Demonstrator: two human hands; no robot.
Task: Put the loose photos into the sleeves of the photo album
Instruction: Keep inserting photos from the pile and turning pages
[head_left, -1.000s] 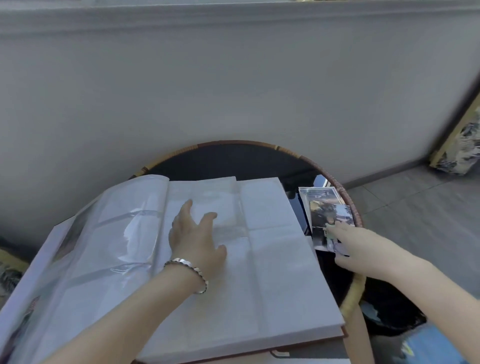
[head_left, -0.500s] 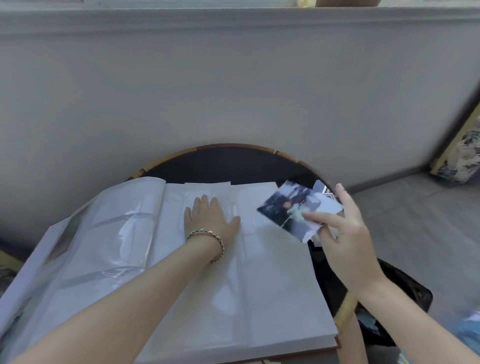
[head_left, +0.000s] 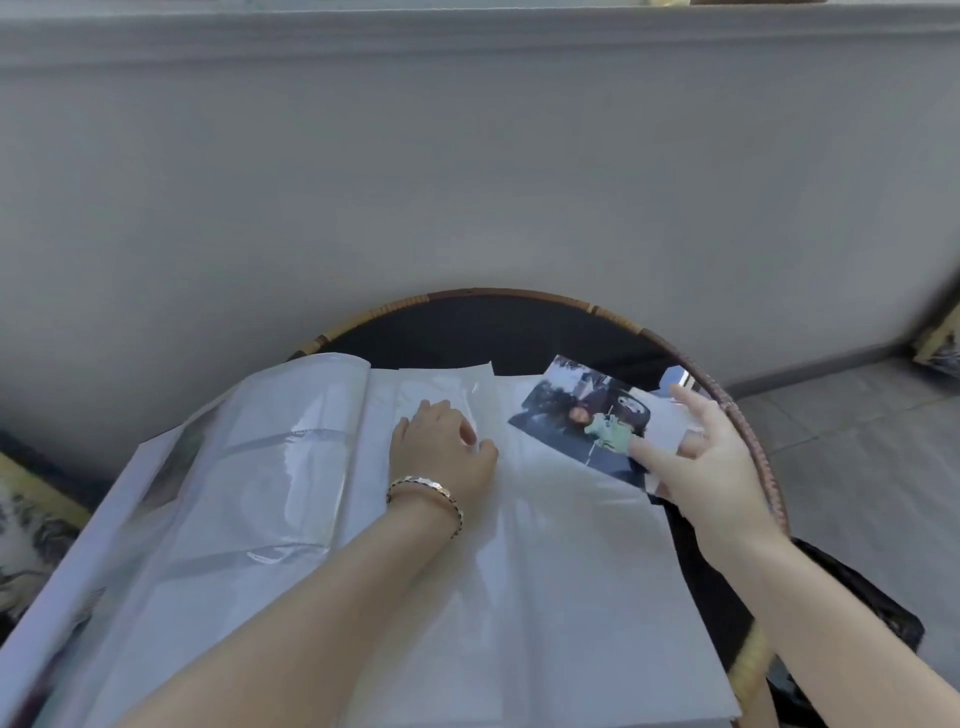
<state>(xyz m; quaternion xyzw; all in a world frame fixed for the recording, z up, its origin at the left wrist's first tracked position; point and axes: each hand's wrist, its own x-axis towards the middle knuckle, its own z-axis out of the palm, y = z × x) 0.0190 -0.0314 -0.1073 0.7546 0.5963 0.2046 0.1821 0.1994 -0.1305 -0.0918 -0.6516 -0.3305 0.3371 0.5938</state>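
Note:
A large photo album (head_left: 561, 613) lies open on a round table, its white pages covered by clear plastic sleeves. My left hand (head_left: 441, 449) rests on the upper part of the right page, fingers curled at a sleeve's edge, a bracelet on the wrist. My right hand (head_left: 696, 467) holds a loose photo (head_left: 582, 415) by its right end, thumb on top. The photo lies tilted over the page's top right corner. A sliver of the other loose photos (head_left: 675, 376) shows behind my right hand.
The round table (head_left: 519, 299) has a dark top and a woven rattan rim, and stands against a grey wall. The album overhangs it on the left. Patterned cushions lie on the floor at far left (head_left: 26, 535) and far right (head_left: 943, 348). A tiled floor lies to the right.
My right hand lifted one photo off the pile at the table's right edge and carried it left over the album page. My left hand slid up the page and curled its fingers.

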